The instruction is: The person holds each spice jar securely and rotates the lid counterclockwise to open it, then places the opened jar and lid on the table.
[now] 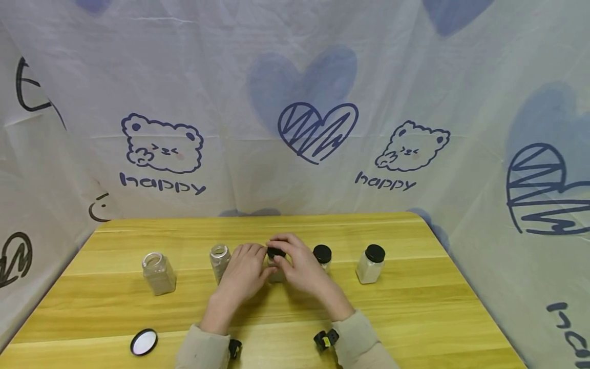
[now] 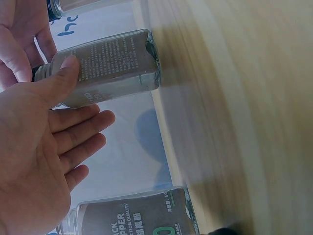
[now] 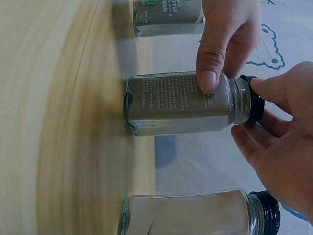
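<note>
A glass spice jar (image 1: pixel 276 277) with grey-brown powder and small white print stands upright mid-table, between both hands. My left hand (image 1: pixel 246 270) holds its body, the thumb (image 2: pixel 66 78) pressed on one face near the shoulder and the other fingers around the far side. With thumb and fingers my right hand (image 1: pixel 301 264) pinches the black lid (image 3: pixel 257 100), which sits on the jar's threaded neck. Just left of it stands a lidless pepper jar (image 1: pixel 219 259), its label partly legible in the left wrist view. Close by my right hand is a capped jar (image 1: pixel 321 254), partly hidden.
Another lidless jar (image 1: pixel 159 277) of grey powder stands further left, and a capped jar (image 1: pixel 370 266) of pale powder on the right. A loose black-rimmed lid (image 1: pixel 144 342) lies at the front left, pale inside up. A printed curtain (image 1: pixel 239 169) hangs behind the wooden table (image 1: pixel 415 318).
</note>
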`<state>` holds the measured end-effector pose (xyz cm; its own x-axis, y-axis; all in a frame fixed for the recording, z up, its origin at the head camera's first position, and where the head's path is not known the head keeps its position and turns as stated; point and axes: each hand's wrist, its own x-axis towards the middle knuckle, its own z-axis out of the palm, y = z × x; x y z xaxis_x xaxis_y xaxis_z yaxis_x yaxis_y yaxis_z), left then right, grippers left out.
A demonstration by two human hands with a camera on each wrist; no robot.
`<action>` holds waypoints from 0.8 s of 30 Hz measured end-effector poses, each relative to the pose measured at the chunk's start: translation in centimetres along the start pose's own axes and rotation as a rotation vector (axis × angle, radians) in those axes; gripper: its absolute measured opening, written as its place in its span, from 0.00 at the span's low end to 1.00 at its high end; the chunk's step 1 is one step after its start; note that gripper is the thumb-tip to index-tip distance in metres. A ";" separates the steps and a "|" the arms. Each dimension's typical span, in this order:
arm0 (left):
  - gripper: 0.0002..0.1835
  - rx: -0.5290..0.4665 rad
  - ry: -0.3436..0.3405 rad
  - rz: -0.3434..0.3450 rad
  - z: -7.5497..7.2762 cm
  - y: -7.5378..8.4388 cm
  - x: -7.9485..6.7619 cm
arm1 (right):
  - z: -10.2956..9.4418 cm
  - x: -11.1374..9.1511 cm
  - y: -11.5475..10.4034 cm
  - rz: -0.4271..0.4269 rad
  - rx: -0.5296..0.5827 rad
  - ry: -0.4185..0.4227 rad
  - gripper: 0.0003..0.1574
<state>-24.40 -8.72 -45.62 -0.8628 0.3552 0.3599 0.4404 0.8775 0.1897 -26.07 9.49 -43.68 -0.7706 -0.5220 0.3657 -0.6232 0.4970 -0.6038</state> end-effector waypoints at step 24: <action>0.27 -0.028 -0.051 -0.036 0.0 0.0 0.2 | -1.2 -1.5 -1.1 0.025 0.212 0.182 0.29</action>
<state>-24.53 -8.64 -45.51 -0.8893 0.3400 0.3058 0.4150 0.8809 0.2277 -24.37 10.59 -42.76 -0.8086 -0.3684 0.4587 -0.5766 0.3418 -0.7420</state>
